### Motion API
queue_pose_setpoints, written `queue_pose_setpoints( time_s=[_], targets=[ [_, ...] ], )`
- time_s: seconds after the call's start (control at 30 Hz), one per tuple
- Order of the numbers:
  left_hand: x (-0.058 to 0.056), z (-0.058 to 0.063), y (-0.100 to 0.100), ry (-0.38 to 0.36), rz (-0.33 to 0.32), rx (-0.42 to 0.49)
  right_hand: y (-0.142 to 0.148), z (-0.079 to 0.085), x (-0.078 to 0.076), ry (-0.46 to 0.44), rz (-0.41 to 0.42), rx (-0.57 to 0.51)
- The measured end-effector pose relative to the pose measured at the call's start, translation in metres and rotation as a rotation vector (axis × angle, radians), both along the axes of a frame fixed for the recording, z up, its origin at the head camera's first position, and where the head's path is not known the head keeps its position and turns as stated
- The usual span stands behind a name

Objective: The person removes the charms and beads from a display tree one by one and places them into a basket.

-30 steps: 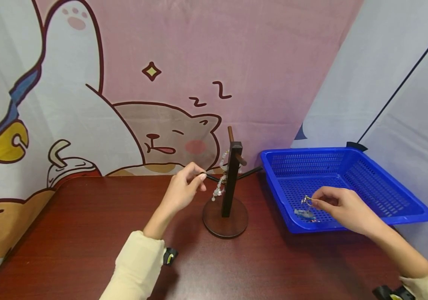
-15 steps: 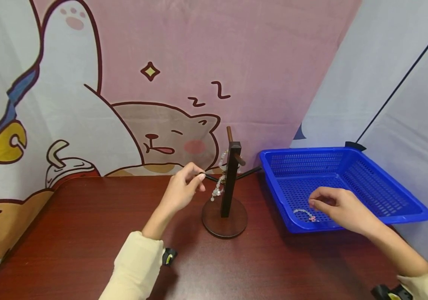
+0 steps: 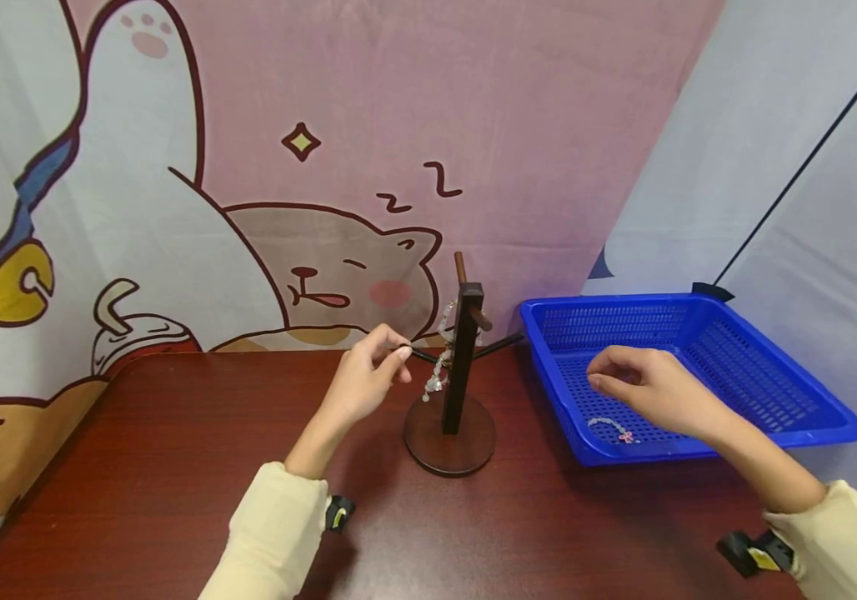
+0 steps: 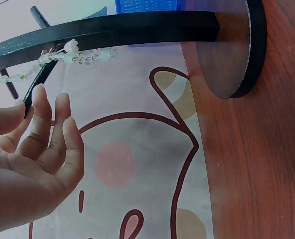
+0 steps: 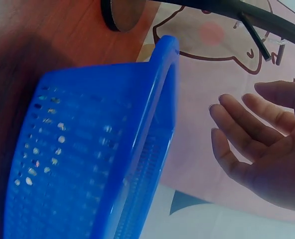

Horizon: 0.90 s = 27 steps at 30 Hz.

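Observation:
A dark wooden jewelry stand (image 3: 463, 367) with a round base rises from the table, pegs sticking out from its post. My left hand (image 3: 359, 379) pinches the tip of one black peg (image 4: 40, 79) between thumb and index finger. Clear and pale beaded bracelets (image 4: 87, 57) hang on the stand near that peg. Over the blue basket (image 3: 781, 442), my right hand (image 3: 646, 387) hovers with loosely bent fingers and nothing in them. A beaded bracelet with a pink charm (image 3: 612, 427) lies on the basket's bottom, at the near left corner.
The brown wooden table (image 3: 196, 467) extends to the left and front. Behind it hangs a printed cloth (image 3: 548, 167) with cartoon cats. The basket's left wall stands close to the jewelry stand, on its right.
A small gold-coloured piece my right hand pinched has dropped out of sight by half a second ago. Since then, the right hand has moved up and left. My left hand stays on the peg.

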<state>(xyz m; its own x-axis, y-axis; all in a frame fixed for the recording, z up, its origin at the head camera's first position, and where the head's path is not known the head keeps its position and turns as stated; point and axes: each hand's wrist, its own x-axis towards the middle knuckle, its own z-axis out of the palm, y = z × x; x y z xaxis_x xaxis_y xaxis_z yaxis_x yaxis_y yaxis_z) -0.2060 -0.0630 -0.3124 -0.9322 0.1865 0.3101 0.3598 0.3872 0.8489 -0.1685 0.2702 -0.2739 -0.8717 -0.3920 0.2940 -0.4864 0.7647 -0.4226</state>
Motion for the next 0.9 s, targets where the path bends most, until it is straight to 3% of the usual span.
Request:
queue_pose_setpoints(
  time_s=[0.37,0.9],
  targets=[
    [0.0,0.0,-0.001,-0.012,-0.001,-0.001,-0.026,0.008,-0.019,-0.089,0.023,-0.064],
    [0.0,-0.001,0.0,-0.006,-0.005,0.003,-0.06,0.013,-0.039,-0.128,0.058,-0.112]
  ],
)
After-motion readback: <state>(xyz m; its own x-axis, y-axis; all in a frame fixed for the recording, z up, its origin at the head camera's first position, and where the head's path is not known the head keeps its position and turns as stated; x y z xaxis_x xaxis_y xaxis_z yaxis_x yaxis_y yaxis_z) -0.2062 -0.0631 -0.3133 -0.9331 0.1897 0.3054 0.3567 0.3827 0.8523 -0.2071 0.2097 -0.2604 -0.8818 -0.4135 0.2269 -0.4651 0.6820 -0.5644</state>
